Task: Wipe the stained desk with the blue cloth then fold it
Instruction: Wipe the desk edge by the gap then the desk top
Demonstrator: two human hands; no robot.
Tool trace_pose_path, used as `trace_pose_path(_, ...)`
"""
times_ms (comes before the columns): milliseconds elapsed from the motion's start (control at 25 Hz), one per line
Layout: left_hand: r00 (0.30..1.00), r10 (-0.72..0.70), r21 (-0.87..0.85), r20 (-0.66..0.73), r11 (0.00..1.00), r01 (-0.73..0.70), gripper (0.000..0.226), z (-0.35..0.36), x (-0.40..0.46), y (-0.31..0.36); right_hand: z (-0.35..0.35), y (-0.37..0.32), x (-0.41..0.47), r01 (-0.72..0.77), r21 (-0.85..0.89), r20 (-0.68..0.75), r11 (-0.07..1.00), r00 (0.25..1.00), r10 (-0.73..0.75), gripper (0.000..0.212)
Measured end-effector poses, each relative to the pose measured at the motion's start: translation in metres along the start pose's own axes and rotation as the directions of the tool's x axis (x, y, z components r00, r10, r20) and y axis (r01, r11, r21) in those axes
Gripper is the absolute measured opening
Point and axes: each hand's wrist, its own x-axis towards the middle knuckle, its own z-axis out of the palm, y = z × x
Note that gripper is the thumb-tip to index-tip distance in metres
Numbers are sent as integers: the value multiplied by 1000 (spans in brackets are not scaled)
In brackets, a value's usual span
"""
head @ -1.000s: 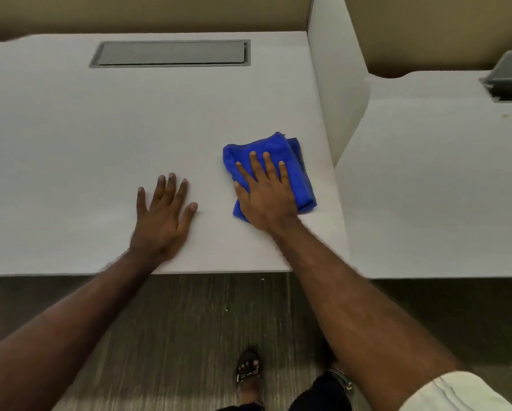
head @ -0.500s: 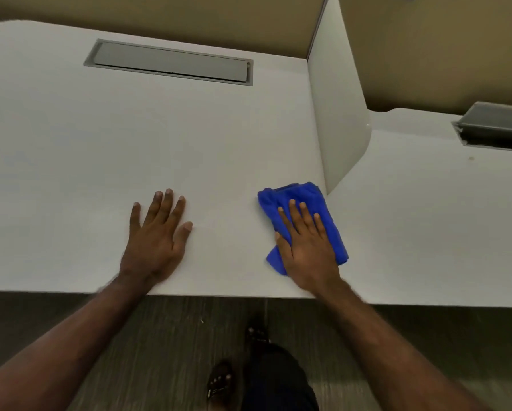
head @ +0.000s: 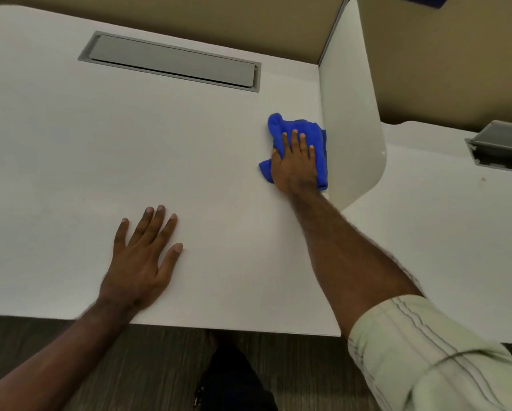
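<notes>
The blue cloth [head: 281, 126] lies bunched on the white desk [head: 130, 129], close against the white divider panel on the right. My right hand [head: 294, 161] presses flat on the cloth with straight fingers, covering its middle. My left hand [head: 143, 259] rests flat on the desk near the front edge, fingers spread, holding nothing. I cannot make out any stain on the desk surface.
A white divider panel [head: 349, 114] stands upright right of the cloth. A grey cable flap [head: 171, 62] is set into the desk at the back. A second desk [head: 441, 232] with another grey flap [head: 500, 146] lies beyond the divider. The floor and my feet show below.
My right hand has pushed the cloth away from the front edge, farther up the desk alongside the divider. My left hand has stayed flat on the desk.
</notes>
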Motion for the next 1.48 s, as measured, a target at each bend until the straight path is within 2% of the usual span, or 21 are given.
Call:
trace_pose_path(120, 1000, 2, -2, 2, 1000, -2, 67, -1, 0, 2, 7, 21, -45, 9, 12, -47, 1000, 999, -9, 62)
trace_pose_path(280, 1000, 2, 22, 1, 1000, -2, 69, -1, -1, 4, 12, 41, -151, 66, 56, -91, 996, 994, -61, 67)
trace_pose_path(480, 1000, -3, 37, -18, 999, 4, 70, 0, -1, 4, 25, 32, -308, 90, -25, -4, 996, 996, -90, 72)
trace_pose_path(560, 999, -1, 48, -39, 999, 3, 70, 1, -1, 4, 28, 32, -327, 133, -44, 15, 990, 991, -132, 74)
trace_pose_path(640, 999, 2, 58, -46, 998, 0, 70, 2, -1, 3, 26, 37, -302, 207, -71, 42, 976, 978, -204, 73)
trace_pose_path(720, 999, 3, 58, -49, 998, 0, 70, 3, -1, 3, 22, 39, -246, 234, -104, 7, 967, 972, -235, 72)
trace_pose_path(880, 998, 6, 48, -65, 999, -3, 69, 2, -1, 4, 25, 12, -98, 31, -111, -136, 993, 990, -46, 68)
trace_pose_path(960, 997, 5, 41, -75, 999, -2, 70, 1, -1, 4, 25, -23, -44, 11, -78, -90, 997, 996, -18, 73)
trace_pose_path(1040, 996, -10, 7, -87, 1000, 11, 71, 0, -1, 4, 27, -62, -25, 126, -103, -13, 987, 992, -128, 73)
trace_pose_path(1160, 980, -103, -97, -171, 992, 87, 71, -3, -3, 6, 37, -110, -56, 407, -110, 40, 907, 913, -405, 70)
trace_pose_path(1280, 890, -356, -303, -283, 914, 269, 69, -8, -3, 3, 46, -135, -146, 672, 1, 86, 740, 737, -670, 70)
trace_pose_path(1360, 832, -487, -453, -264, 824, 339, 72, -8, -3, 1, 49, -134, -203, 755, 20, 167, 655, 643, -747, 70)
trace_pose_path(1480, 850, -475, -455, -228, 824, 338, 74, -6, -3, 2, 42, -100, -233, 776, 18, 185, 630, 617, -765, 70)
